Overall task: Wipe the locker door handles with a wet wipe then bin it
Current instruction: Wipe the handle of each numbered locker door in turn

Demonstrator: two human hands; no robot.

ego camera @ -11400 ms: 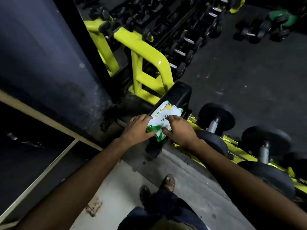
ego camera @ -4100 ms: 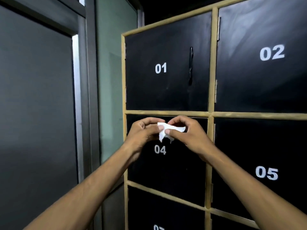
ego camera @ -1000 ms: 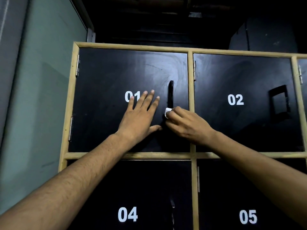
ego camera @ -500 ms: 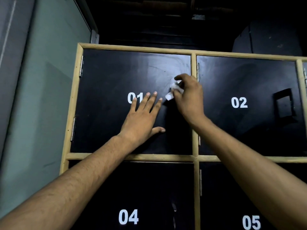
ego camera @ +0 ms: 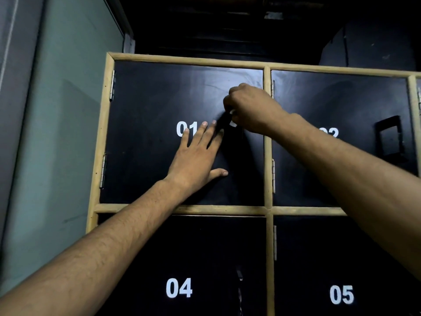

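A: Biggest thing first. Locker bank (ego camera: 267,208), pale wooden frame, black doors with white numbers. Door 01 (ego camera: 155,106) top left, door 02 (ego camera: 337,103) to its right, doors 04 (ego camera: 177,247) and 05 (ego camera: 341,252) in the row below. A grey-green wall (ego camera: 68,133) stands to the left of the frame.

B: Hinges?

A: Small metal ones on the left edge of 01 (ego camera: 112,85), and more on the post between 01 and 02. Door 02 carries a dark rectangular handle (ego camera: 389,137) near its right edge. Door 04 shows a slim upright handle (ego camera: 239,275), dim, only partly readable.

B: The hands?

A: Left hand (ego camera: 196,160) lies flat against door 01, fingers spread, fingertips over the tail of the "01", thumb out to the right. Right hand (ego camera: 248,108) is higher, curled into a loose fist near the right side of the same door, closed around the wet wipe (ego camera: 232,120).

B: How does the wipe look?

A: White, crumpled small. Only a scrap pokes out under the fingers; the rest is hidden in the grip.

B: And the handle of 01?

A: Dark on a dark door, mostly covered by the right hand and its shadow. A blurred bit shows just left of the wipe. Cannot tell if the wipe touches it.
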